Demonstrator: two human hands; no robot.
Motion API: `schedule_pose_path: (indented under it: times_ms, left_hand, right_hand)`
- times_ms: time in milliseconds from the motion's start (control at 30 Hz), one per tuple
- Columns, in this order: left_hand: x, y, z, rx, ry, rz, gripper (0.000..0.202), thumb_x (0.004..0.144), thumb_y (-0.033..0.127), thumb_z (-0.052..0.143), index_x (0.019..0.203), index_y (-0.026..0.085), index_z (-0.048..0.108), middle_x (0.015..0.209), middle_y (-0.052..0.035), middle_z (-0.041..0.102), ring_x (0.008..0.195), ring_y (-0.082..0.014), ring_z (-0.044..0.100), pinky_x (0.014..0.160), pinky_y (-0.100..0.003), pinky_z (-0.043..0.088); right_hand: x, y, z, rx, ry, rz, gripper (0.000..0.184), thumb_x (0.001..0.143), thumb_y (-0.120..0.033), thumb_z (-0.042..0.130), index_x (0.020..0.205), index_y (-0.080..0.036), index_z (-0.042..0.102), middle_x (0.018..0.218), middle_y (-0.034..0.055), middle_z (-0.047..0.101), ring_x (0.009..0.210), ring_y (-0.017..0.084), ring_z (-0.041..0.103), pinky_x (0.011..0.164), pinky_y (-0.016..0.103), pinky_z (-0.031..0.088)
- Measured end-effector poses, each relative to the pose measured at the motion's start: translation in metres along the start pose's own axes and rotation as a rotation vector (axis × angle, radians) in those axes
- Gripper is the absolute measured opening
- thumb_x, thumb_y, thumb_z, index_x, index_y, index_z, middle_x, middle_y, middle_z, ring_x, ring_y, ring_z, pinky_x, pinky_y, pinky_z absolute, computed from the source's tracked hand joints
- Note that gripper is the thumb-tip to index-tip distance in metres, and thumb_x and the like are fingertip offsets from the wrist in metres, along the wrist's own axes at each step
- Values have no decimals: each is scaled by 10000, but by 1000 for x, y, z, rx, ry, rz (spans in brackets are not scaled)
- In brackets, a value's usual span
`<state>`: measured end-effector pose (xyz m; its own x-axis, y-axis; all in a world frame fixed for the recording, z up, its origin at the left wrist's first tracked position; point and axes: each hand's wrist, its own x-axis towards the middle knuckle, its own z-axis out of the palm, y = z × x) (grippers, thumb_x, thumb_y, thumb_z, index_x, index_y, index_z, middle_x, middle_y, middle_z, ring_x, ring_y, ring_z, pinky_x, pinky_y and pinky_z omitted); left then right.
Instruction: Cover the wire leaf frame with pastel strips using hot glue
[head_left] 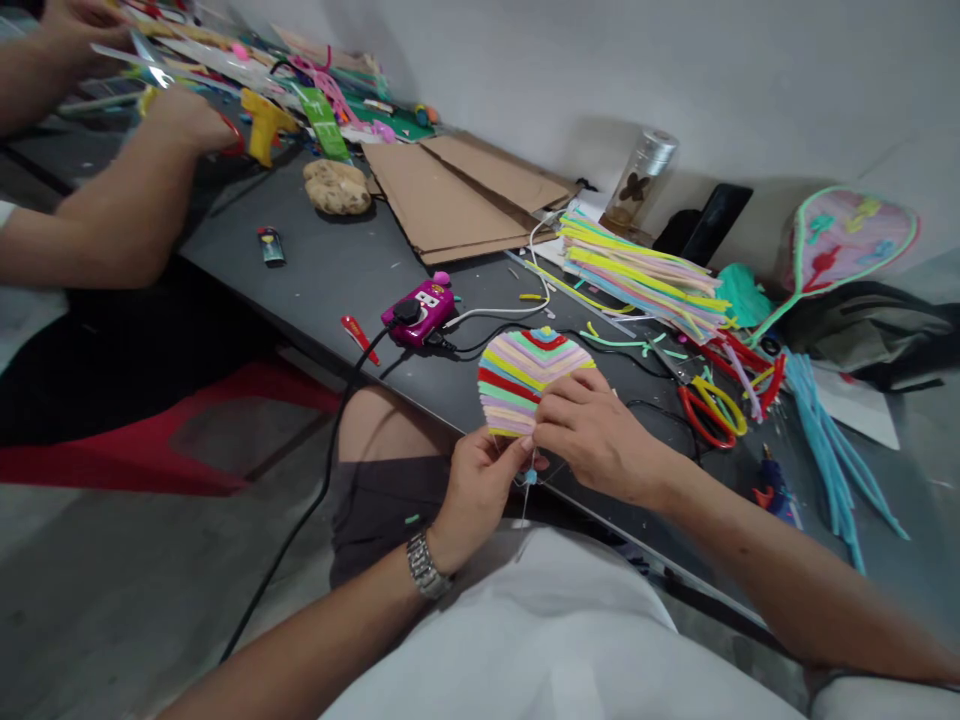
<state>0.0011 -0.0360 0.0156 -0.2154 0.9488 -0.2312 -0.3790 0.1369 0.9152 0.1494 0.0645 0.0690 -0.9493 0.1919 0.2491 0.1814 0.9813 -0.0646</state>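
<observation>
A rounded fan shape [517,375] striped in many colours, looking like pipe cleaners laid side by side, is held over the table's front edge. My left hand [484,480] pinches its lower end between thumb and fingers. From the right, my right hand [585,430] lies over its lower right part, fingers curled and pressed together near the left thumb. Thin wire ends and a small light-blue bit [531,477] stick out below the hands. What the right fingertips grip is hidden.
Beyond my hands lies a bundle of coloured pipe cleaners [645,275]. Scissors [709,410], a blue glue gun [778,487] and blue pipe cleaners [825,450] are on the right. A purple power socket [422,312] with cables sits left. Another person's hand [184,120] holds scissors.
</observation>
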Motion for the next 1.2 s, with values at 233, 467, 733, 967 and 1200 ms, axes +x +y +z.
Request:
schedule_pose_path:
  times_ms: [233,467,733,967,1200]
  left_hand:
    - [5,-1,-3,-71,6,-92,345,732,431,865,803,130,710,690,-31,690,604,-147,659,553,-232,500]
    - [6,2,1,-93,22,-55,272,735,358,843,732,145,675,690,2,668,561,-97,611,571,-216,502]
    - [4,0,6,-108,21,-26,285,750,358,813,661,156,633,611,24,612,572,-85,548,648,-219,476]
    - [7,2,6,38,67,23,282,779,328,758,596,168,616,550,15,610,577,-105,537,661,-230,454]
    - [8,-3,-3,49,104,24,259,817,343,757,667,168,639,601,1,653,574,-108,556,614,-218,472]
  right_hand:
    - [-4,-2,5,-8,123,115,201,980,-118,532,835,-191,649,869,36,698,894,197,554,837,380,312]
    - [-13,-9,6,14,222,223,112,997,-169,556,903,-201,608,937,43,733,948,208,595,855,392,321]
    - [-15,-13,10,22,227,269,186,1026,-205,500,859,-204,582,861,46,716,890,205,587,824,387,319]
    - [-16,-16,12,9,240,272,169,1006,-191,538,852,-205,605,872,40,727,908,205,603,849,389,349]
    - [-45,-22,10,-93,387,408,89,961,-151,629,951,-225,677,970,45,754,948,213,625,884,405,378]
